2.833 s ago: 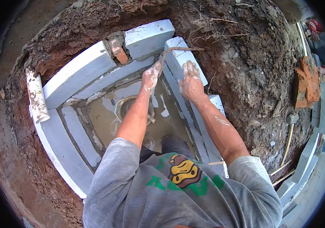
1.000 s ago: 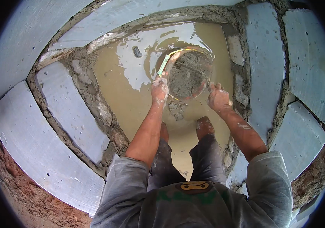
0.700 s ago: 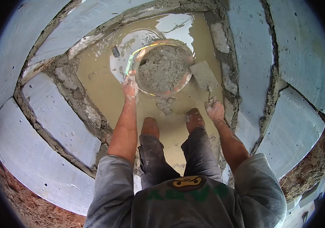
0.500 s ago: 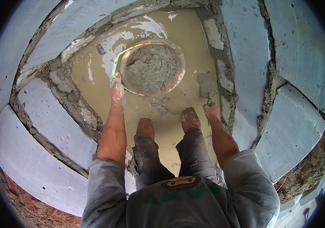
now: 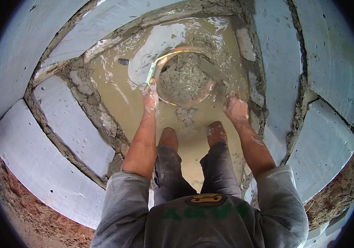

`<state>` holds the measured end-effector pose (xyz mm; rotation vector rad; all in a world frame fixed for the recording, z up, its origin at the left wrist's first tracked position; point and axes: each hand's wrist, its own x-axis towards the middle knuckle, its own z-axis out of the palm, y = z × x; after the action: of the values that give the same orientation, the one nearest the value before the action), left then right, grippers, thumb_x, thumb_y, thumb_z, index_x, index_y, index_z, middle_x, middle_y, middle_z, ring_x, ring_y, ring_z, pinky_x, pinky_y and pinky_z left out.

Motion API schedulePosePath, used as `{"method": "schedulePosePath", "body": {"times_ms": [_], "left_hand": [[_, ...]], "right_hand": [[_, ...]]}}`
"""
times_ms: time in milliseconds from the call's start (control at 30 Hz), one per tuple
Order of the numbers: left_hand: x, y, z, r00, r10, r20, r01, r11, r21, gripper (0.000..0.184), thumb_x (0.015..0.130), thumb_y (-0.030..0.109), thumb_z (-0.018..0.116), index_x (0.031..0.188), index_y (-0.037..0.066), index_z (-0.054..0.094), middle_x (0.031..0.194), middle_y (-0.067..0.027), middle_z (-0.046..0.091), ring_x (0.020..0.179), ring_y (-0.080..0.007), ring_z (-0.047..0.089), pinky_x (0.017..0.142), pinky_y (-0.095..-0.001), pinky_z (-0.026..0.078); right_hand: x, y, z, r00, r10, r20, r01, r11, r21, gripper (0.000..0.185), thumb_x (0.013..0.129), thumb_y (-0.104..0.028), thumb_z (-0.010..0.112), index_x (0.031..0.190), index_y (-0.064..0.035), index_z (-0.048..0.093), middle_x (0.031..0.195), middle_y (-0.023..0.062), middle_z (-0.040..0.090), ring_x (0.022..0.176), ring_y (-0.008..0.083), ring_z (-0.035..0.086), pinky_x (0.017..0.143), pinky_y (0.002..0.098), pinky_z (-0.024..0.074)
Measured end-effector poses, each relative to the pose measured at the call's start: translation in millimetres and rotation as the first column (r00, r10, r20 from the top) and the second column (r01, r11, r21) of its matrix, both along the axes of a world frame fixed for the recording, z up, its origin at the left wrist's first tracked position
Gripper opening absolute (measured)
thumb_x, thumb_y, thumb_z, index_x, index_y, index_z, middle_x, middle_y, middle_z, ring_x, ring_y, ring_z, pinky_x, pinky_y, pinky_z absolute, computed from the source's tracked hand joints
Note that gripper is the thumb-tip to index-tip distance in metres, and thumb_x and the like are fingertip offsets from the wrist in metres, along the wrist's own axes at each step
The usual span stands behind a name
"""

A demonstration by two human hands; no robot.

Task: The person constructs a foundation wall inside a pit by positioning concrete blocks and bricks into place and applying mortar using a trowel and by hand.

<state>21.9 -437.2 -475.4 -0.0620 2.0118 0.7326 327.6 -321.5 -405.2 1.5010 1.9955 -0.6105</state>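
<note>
A round bucket (image 5: 208,91) full of grey mortar (image 5: 183,78) stands in muddy water between the block walls. My left hand (image 5: 150,97) is closed on the bucket's handle (image 5: 151,73), at its green grip on the left side. My right hand (image 5: 235,107) is closed round the handle of a trowel (image 5: 214,71). The trowel's mortar-smeared blade reaches over the right rim of the bucket, at the edge of the mortar. A small lump of mortar (image 5: 186,115) lies just in front of the bucket.
Pale block walls (image 5: 73,124) with mortar joints surround the pit, and more blocks (image 5: 282,66) rise on the right. My legs (image 5: 168,165) stand in the muddy water (image 5: 119,95). A small dark object (image 5: 123,61) floats at the upper left. Reddish soil (image 5: 32,202) lies outside the wall.
Both hands have left the top of the wall and are down at the bucket. The trowel has moved from the water on the bucket's right up over its rim.
</note>
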Motion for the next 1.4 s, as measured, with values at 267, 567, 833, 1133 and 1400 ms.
{"method": "schedulePosePath", "body": {"times_ms": [267,567,833,1133,1400], "left_hand": [[14,13,22,0.997,0.083,-0.002,-0.082,0.987,0.136,0.058,0.092,0.055,0.044,0.125,0.009,0.057,0.125,-0.0104,0.054,0.114,-0.0220,0.048,0.098,-0.0339,0.035],[8,-38,-67,0.966,0.242,0.090,-0.251,0.800,0.545,0.062,0.093,0.059,0.038,0.127,0.010,0.055,0.123,-0.0106,0.055,0.110,-0.0250,0.052,0.097,-0.0375,0.037],[5,3,1,0.992,0.119,0.047,-0.126,0.967,0.223,0.047,0.097,0.046,0.042,0.124,0.009,0.054,0.116,-0.0075,0.055,0.105,-0.0179,0.051,0.090,-0.0326,0.043],[-6,-3,-5,0.998,0.036,0.044,-0.040,0.995,0.088,0.060,0.093,0.052,0.045,0.127,0.002,0.051,0.113,-0.0100,0.060,0.098,-0.0203,0.058,0.082,-0.0345,0.050],[-2,3,-11,1.000,0.005,-0.017,-0.006,0.999,-0.044,0.061,0.093,0.054,0.043,0.120,0.000,0.057,0.106,-0.0104,0.062,0.095,-0.0189,0.058,0.080,-0.0328,0.048]], "right_hand": [[-71,25,-91,0.998,-0.026,-0.057,0.014,0.980,-0.198,0.035,0.080,-0.030,0.060,0.097,0.0001,0.065,0.096,0.0204,0.066,0.091,0.0356,0.064,0.083,0.0408,0.0506],[-130,-53,-121,0.977,-0.124,-0.173,0.042,0.909,-0.414,0.030,0.073,-0.025,0.054,0.084,-0.0020,0.070,0.093,0.0208,0.066,0.094,0.0359,0.063,0.089,0.0405,0.0478],[-102,-68,-63,0.959,-0.176,-0.221,0.054,0.883,-0.467,0.034,0.076,-0.025,0.059,0.101,-0.0026,0.064,0.097,0.0237,0.064,0.094,0.0356,0.062,0.082,0.0438,0.0495],[-78,15,-15,0.962,0.244,-0.126,-0.214,0.954,0.211,0.036,0.082,-0.026,0.061,0.111,-0.0057,0.053,0.125,0.0279,0.046,0.098,0.0381,0.061,0.076,0.0452,0.0510],[-130,22,-92,0.992,0.123,-0.034,-0.127,0.978,-0.166,0.026,0.087,-0.014,0.050,0.108,-0.0002,0.058,0.088,0.0153,0.069,0.086,0.0283,0.068,0.075,0.0431,0.0524]]}}
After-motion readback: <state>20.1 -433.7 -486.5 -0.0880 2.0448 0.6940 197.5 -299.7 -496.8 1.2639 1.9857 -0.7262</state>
